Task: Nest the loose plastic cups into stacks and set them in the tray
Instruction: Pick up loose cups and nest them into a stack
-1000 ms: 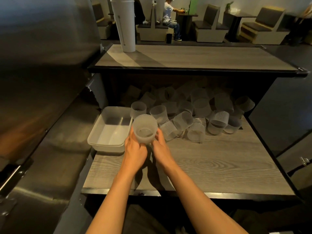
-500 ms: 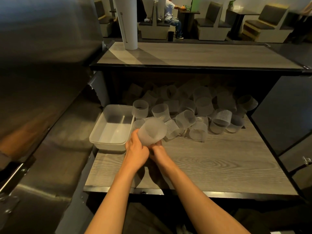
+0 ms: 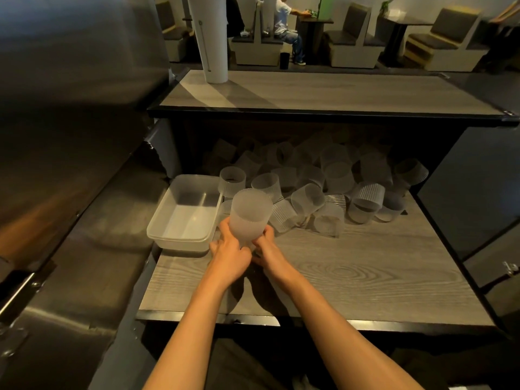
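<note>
A frosted plastic cup stack stands upright just above the lower wooden shelf, held between both hands. My left hand grips its lower left side and my right hand grips its lower right side. The clear rectangular tray sits to the left of the hands and holds nothing I can see. A heap of several loose frosted cups lies behind the hands, reaching back under the upper shelf.
A tall white cup stack stands on the upper wooden shelf. Steel surfaces rise at the left. Bare wood of the lower shelf spreads to the right of my arms. A person sits at a far table.
The held cups turned from mouth facing me, through a tilt, to upright. Both hands shifted down to the stack's lower part.
</note>
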Demonstrator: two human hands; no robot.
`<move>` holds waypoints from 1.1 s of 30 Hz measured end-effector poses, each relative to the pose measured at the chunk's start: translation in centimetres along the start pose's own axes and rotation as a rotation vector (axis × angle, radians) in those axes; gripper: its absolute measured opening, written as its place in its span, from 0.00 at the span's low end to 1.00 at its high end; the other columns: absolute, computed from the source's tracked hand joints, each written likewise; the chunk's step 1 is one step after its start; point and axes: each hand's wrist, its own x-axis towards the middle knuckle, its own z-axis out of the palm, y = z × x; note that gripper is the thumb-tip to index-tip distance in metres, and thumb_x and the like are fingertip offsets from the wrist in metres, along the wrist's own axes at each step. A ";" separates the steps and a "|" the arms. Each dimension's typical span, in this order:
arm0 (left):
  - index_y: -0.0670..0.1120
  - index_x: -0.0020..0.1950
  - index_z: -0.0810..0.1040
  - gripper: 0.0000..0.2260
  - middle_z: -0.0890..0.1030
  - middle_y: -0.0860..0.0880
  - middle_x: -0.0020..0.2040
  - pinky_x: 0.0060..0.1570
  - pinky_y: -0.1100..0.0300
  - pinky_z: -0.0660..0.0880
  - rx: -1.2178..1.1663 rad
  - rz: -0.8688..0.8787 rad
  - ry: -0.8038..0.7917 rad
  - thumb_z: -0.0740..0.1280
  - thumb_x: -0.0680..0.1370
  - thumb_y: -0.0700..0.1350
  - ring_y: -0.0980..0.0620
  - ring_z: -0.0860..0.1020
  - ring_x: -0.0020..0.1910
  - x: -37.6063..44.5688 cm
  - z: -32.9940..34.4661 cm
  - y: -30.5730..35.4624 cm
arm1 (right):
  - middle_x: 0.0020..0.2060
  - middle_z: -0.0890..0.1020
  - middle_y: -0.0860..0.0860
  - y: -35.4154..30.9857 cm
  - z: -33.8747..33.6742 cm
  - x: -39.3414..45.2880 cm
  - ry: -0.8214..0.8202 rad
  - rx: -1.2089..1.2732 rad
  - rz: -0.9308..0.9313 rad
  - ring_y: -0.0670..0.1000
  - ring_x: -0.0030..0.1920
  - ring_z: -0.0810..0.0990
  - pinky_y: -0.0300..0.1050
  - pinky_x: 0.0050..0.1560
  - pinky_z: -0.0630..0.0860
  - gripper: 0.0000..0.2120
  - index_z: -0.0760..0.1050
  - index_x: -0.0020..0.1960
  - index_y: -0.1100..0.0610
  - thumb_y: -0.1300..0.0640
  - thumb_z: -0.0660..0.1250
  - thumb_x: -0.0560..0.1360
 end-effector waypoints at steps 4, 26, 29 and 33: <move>0.57 0.77 0.43 0.37 0.60 0.42 0.73 0.68 0.44 0.69 0.001 0.044 -0.027 0.61 0.77 0.36 0.39 0.62 0.73 -0.3 0.8 0.8 | 0.67 0.70 0.51 0.4 -1.1 -0.1 0.007 0.003 -0.026 0.53 0.67 0.73 0.58 0.71 0.72 0.33 0.56 0.73 0.42 0.38 0.60 0.70; 0.58 0.75 0.54 0.37 0.66 0.46 0.72 0.68 0.45 0.73 -0.176 0.166 -0.010 0.66 0.70 0.45 0.46 0.69 0.71 -2.5 5.6 1.8 | 0.71 0.67 0.45 0.8 -5.7 -5.1 0.215 -0.238 -0.109 0.46 0.71 0.64 0.55 0.74 0.65 0.21 0.59 0.76 0.43 0.47 0.55 0.84; 0.65 0.71 0.52 0.37 0.65 0.46 0.73 0.70 0.40 0.69 -0.160 0.158 0.005 0.69 0.73 0.42 0.44 0.65 0.73 -2.1 5.0 2.9 | 0.70 0.66 0.40 -0.2 -5.8 -4.8 0.228 -0.245 -0.133 0.46 0.73 0.61 0.53 0.74 0.62 0.19 0.59 0.72 0.38 0.39 0.54 0.83; 0.64 0.71 0.53 0.33 0.67 0.46 0.72 0.68 0.38 0.70 -0.117 0.114 -0.024 0.69 0.75 0.45 0.43 0.67 0.72 -1.2 4.7 3.4 | 0.73 0.66 0.44 -0.2 -5.9 -3.6 0.199 -0.287 -0.116 0.47 0.76 0.60 0.53 0.76 0.61 0.26 0.57 0.76 0.39 0.43 0.61 0.81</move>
